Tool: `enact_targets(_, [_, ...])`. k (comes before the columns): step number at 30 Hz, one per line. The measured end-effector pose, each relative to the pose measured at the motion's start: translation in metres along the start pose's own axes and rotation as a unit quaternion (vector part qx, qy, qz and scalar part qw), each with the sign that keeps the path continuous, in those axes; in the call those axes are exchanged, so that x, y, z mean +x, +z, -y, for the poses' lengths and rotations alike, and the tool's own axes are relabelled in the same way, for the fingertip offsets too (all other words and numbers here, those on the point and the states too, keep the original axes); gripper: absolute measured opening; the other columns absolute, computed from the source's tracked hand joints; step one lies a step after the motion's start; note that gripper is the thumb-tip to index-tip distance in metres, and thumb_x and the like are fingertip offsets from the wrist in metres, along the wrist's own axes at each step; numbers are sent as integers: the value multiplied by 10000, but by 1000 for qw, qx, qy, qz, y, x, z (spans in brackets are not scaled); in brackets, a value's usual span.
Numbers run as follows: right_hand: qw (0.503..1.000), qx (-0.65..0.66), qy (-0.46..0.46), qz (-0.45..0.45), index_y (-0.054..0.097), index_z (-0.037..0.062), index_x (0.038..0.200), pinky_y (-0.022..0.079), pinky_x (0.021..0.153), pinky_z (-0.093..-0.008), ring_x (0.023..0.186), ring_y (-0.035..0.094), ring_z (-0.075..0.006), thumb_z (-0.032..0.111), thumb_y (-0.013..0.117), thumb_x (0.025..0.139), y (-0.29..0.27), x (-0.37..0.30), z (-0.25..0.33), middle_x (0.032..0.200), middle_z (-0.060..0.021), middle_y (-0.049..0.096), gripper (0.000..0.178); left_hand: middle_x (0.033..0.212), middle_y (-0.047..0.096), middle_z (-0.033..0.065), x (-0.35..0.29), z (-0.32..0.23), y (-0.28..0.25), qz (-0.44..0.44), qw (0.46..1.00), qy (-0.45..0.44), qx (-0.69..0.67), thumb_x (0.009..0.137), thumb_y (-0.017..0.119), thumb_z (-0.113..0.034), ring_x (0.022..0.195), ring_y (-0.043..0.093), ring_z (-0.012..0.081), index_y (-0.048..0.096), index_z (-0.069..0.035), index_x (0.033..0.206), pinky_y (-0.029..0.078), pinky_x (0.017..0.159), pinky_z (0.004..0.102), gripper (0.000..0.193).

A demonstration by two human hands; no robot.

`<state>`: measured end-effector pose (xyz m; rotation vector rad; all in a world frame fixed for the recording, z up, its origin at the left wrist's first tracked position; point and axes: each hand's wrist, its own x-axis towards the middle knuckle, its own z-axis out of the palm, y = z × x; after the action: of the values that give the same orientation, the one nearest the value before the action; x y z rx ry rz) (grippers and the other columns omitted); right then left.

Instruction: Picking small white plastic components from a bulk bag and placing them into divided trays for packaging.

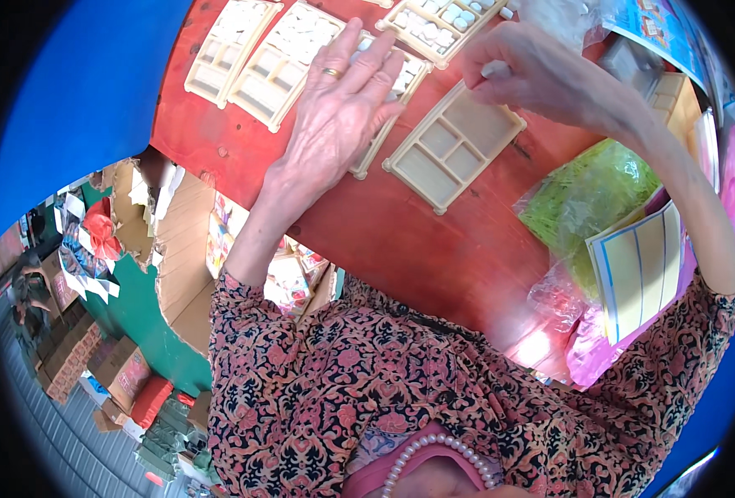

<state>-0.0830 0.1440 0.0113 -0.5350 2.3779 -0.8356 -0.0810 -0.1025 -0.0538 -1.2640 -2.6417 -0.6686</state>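
Note:
My left hand (347, 104), with a ring on one finger, lies palm down with fingers stretched over a cream compartment tray (421, 76), hiding part of it and the small white pieces inside. My right hand (542, 75) is closed, its fingertips around a small white piece (494, 70) whose exact kind I cannot make out. Below that hand sits another cream tray (443, 162) with bare compartments; the hand covers its far corner. Further trays stand at the far left (245, 101) and beside my left hand (274, 126), their far sections full of white pieces.
At the far middle, a tray (441, 63) holds white and pale blue pieces. The red tabletop (384, 257) bears a bag of green strips (592, 187) and a striped card (637, 270) at right. A torn cardboard box (186, 257) stands left, below table height.

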Motion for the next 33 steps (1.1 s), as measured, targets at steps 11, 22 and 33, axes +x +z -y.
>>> enact_targets(11, [961,-74,-189,-189,553,35,1017,472,770,-375,910,552,-315,33,637,764,58,-11,-21,1009,-120,566,266,1418,330,203,2,-35,-15,66,994,8,-87,729,734,-219,1351,245,407,414,40,1313,298,1065,491,714])
enact_targets(22, [938,44,-234,-253,522,33,986,479,788,-387,956,559,-324,21,643,757,73,-4,-2,1061,-128,548,259,1326,420,222,-10,-51,4,28,991,-6,-134,651,764,-51,1289,353,414,487,129,1183,377,1027,425,627])
enact_targets(33, [879,41,-337,-335,617,-8,900,472,670,-338,742,607,-228,34,566,816,23,-14,-5,799,-149,620,106,1377,394,197,-7,-54,10,29,994,8,-104,659,760,-98,1317,316,402,453,90,1252,348,1046,417,693])
